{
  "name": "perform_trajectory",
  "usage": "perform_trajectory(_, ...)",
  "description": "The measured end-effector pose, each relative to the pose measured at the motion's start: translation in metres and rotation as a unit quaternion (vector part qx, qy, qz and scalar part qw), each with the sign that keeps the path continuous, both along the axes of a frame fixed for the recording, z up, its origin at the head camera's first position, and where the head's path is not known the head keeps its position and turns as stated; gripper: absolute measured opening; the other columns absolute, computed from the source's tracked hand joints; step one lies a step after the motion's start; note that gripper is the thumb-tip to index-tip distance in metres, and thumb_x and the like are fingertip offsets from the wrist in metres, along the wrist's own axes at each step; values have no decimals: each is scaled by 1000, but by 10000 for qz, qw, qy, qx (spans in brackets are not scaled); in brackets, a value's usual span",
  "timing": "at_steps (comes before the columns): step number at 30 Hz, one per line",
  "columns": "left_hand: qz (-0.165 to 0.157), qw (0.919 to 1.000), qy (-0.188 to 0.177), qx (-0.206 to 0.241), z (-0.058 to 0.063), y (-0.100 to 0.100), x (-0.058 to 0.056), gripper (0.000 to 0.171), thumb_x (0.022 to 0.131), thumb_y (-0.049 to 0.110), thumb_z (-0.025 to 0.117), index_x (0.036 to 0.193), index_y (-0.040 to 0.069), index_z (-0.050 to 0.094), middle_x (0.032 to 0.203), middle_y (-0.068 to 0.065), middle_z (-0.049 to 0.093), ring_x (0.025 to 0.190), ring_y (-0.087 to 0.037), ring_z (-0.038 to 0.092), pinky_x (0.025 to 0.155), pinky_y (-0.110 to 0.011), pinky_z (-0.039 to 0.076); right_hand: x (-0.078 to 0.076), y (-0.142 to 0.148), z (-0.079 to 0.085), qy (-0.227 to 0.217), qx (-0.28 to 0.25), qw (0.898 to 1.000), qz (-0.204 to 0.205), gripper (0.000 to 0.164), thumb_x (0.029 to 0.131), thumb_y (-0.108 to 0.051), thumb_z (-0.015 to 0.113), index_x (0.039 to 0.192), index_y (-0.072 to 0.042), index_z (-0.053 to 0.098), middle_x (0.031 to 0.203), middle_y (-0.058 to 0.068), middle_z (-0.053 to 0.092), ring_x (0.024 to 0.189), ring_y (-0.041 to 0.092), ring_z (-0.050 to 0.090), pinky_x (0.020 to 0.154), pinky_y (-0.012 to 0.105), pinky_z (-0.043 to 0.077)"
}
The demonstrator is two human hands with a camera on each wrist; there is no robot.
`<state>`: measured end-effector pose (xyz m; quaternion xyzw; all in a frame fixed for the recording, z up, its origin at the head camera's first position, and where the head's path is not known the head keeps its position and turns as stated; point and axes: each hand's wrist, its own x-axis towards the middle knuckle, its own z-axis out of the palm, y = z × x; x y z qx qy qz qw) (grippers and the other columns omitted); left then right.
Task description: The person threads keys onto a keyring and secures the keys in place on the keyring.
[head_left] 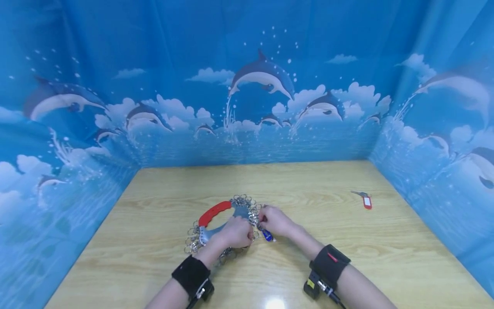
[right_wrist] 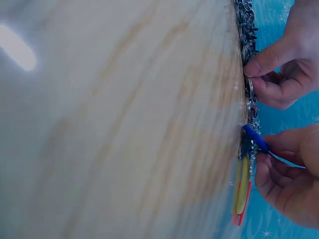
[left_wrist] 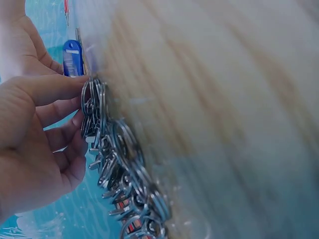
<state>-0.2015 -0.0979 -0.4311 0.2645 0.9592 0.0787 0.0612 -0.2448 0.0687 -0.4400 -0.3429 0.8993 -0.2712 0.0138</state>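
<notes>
A grey metal plate (head_left: 241,211) with a red handle (head_left: 214,212) lies on the table. Many small metal rings (head_left: 191,240) hang round its edge. My left hand (head_left: 236,231) lies over the near right side of the plate. Its thumb and fingertips pinch a metal key ring (left_wrist: 92,97) in the left wrist view. Just to the right, my right hand (head_left: 275,221) pinches a key with a blue tag (head_left: 267,235) at the rings. In the right wrist view the blue tag (right_wrist: 255,137) slants up against its fingertips, which partly hide the key.
A key with a red tag (head_left: 367,202) lies on the wooden table (head_left: 308,184), far to the right. Yellow and red strips (right_wrist: 241,189) show low in the right wrist view, their kind unclear. A blue dolphin curtain (head_left: 185,150) encloses the back and sides.
</notes>
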Motion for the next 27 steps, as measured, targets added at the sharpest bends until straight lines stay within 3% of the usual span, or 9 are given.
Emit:
perform_trajectory(9, -146, 9995, 15, -273, 3, 5, -4, 31, 69, 15, 68, 48, 21, 47, 53, 10, 39, 66, -11, 40, 69, -29, 29, -2, 7, 8, 70, 454, 9989, 108, 5, 83, -10, 64, 78, -10, 64, 73, -4, 57, 67, 10, 53, 64, 27, 45)
perform_trajectory(13, -83, 9999, -127, -24, 2, 4, -4, 33, 68, 19, 68, 45, 20, 44, 44, 11, 32, 56, -9, 36, 67, -27, 30, -5, 17, 8, -137, 308, 9993, -188, 5, 86, -12, 62, 83, -9, 65, 76, -4, 58, 70, 11, 53, 67, 31, 46)
perform_trajectory(17, 24, 9991, -201, 364, 0, 2, -3, 36, 72, 22, 65, 45, 19, 42, 42, 12, 28, 48, -8, 35, 74, -31, 36, -8, 32, 4, -269, 170, 9978, -573, 6, 86, -12, 61, 83, -10, 65, 75, -4, 58, 67, 11, 52, 65, 32, 45)
perform_trajectory(20, 130, 9970, -195, 739, -2, 0, -4, 39, 76, 19, 61, 45, 19, 39, 43, 12, 27, 43, -5, 31, 65, -29, 40, -12, 45, 1, -315, 133, 9959, -839, 7, 87, -13, 60, 81, -11, 64, 73, -4, 57, 64, 11, 49, 64, 32, 44)
perform_trajectory(24, 321, 9927, -254, 1139, -5, -2, -6, 39, 75, 10, 60, 46, 19, 35, 44, 12, 24, 39, -4, 24, 45, -20, 28, -17, 66, -1, -384, 127, 9927, -1139, 8, 87, -12, 59, 84, -10, 66, 76, -2, 60, 68, 13, 53, 68, 34, 45)
perform_trajectory(27, 475, 9907, -347, 1228, -3, -2, -8, 39, 77, 10, 61, 47, 18, 38, 44, 11, 27, 39, -4, 27, 43, -19, 26, -22, 83, 0, -456, 130, 9901, -1322, 10, 88, -11, 57, 89, -8, 67, 81, 1, 62, 72, 15, 55, 70, 36, 46)
